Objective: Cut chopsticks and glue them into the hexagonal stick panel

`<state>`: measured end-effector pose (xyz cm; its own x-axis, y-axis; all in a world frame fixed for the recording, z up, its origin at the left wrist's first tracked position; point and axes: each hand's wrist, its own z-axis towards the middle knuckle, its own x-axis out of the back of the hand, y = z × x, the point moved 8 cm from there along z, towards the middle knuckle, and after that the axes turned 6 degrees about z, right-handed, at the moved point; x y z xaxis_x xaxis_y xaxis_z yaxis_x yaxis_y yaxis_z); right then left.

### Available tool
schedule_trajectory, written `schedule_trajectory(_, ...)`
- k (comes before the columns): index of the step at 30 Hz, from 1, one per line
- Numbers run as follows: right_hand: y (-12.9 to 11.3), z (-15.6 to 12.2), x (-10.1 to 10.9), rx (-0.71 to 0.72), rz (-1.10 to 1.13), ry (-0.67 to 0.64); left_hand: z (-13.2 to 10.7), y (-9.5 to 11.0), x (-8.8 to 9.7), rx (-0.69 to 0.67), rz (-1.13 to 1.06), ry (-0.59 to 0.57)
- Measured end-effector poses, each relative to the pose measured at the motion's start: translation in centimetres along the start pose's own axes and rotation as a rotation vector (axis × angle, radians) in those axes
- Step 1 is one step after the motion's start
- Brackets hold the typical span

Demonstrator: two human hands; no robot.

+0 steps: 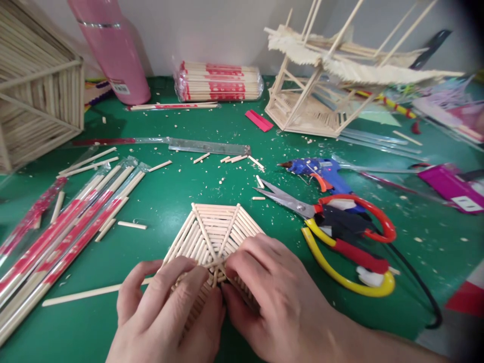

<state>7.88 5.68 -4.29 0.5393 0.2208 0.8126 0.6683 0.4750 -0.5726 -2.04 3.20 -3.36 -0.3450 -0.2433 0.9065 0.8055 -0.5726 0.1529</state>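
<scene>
A hexagonal panel of wooden chopstick pieces (217, 214) lies on the green table in front of me, its pieces in rows between ribs that meet near the middle. My left hand (170, 302) grips the panel's near left part, fingers bent and thumb tucked toward the centre. From the other side my right hand (272, 292) pinches it close to where the ribs cross. Both hands cover the near half, so the fingertips' exact hold is partly hidden. A long chopstick (83, 294) sticks out leftward from beneath my left hand.
Right of the panel lie scissors (302, 207) with red and yellow handles and a blue glue gun (317, 169). Wrapped chopsticks (71, 227) lie left. Behind stand a pink bottle (117, 55), a chopstick pack (219, 81), a stick model (310, 96) and a larger stick structure (41, 96).
</scene>
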Motion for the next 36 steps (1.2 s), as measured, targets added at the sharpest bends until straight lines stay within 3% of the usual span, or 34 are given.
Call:
schedule_trajectory(20,0.3,0.2,0.3,-0.031,0.055,-0.016,0.0,0.0,0.0,0.001,0.002,0.007)
schedule_trajectory(32,-0.5,0.4,1.0,0.091,0.116,-0.054,0.3,0.0,0.8,-0.021,-0.031,0.069)
schedule_trajectory(36,-0.2,0.3,2.0,0.111,0.288,0.026,0.5,-0.2,0.8,0.006,-0.064,0.062)
